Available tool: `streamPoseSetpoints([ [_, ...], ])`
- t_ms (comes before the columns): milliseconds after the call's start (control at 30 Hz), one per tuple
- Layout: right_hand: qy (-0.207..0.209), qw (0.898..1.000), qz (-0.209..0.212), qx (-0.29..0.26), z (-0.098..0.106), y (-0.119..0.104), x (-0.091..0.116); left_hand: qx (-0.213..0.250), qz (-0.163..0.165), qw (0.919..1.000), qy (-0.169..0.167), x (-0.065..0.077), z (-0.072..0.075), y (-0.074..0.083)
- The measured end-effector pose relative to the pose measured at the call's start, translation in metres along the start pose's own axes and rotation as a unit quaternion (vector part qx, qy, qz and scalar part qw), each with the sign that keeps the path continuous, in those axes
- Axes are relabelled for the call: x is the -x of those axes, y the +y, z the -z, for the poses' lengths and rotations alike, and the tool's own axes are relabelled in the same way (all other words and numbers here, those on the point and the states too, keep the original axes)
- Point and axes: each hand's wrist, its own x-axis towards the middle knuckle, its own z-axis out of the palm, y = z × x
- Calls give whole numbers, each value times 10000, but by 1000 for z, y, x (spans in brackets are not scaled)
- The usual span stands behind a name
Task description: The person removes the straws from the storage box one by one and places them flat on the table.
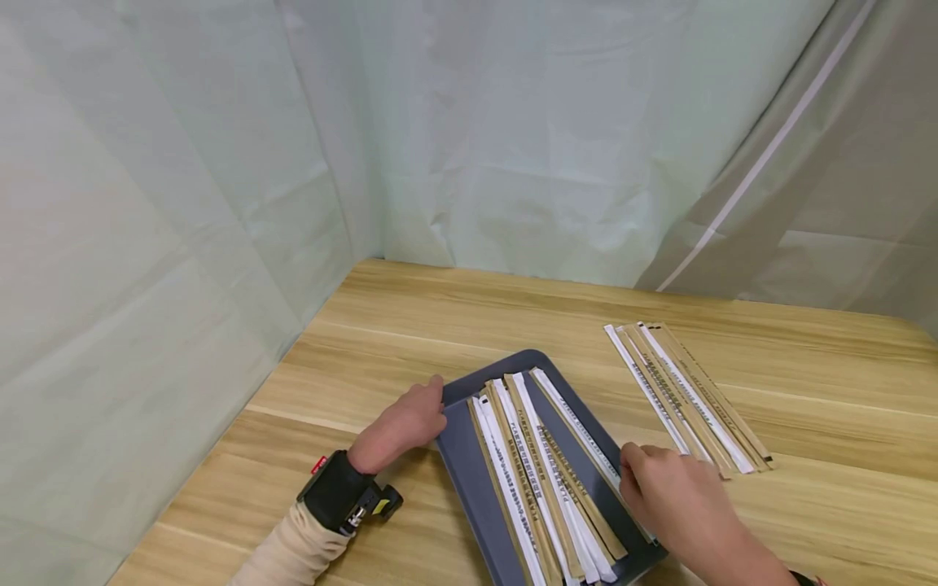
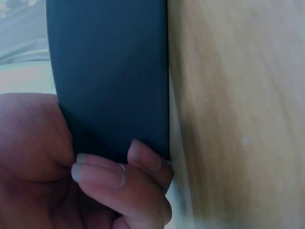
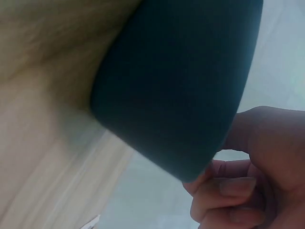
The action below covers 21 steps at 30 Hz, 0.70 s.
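The fingers of the left hand are curling against the outer wall of a dark grey tray, clamping it near its far left corner. The right hand is gripping the tray's right side, nearer the close end, its thumb and fingertips pinching the rim. The two hands are holding the tray between them, angled across the view, and its near end is running out of the bottom of the head view. The wrist views are dim and close, so whether the tray's underside is touching the table is hard to tell. Inside, slim paper packets, brown and white with printed lettering, are lying lengthwise, some overlapping. Just beyond the right hand, a second fan of similar packets is resting on the wood-grain table. A black strap is circling the left wrist above a beige sleeve, and pale curtains are hanging behind the table.
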Motion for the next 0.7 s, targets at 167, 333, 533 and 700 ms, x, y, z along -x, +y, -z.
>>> streamPoseSetpoints([
  [167, -249, 9996, -126, 22, 1, -10, 0, 17, 2, 10000, -21, 0, 0, 0],
  [333, -565, 9983, -112, 44, 1, -16, -2, 25, -17, 10000, -23, 0, 1, 0],
  [533, -1254, 9916, -231, 230, -1, -20, -2, 47, -91, 9999, -39, 2, 3, 0],
  [700, -1825, 9825, -328, 195, -5, -25, -4, 64, -154, 9998, -52, 2, 4, 0],
])
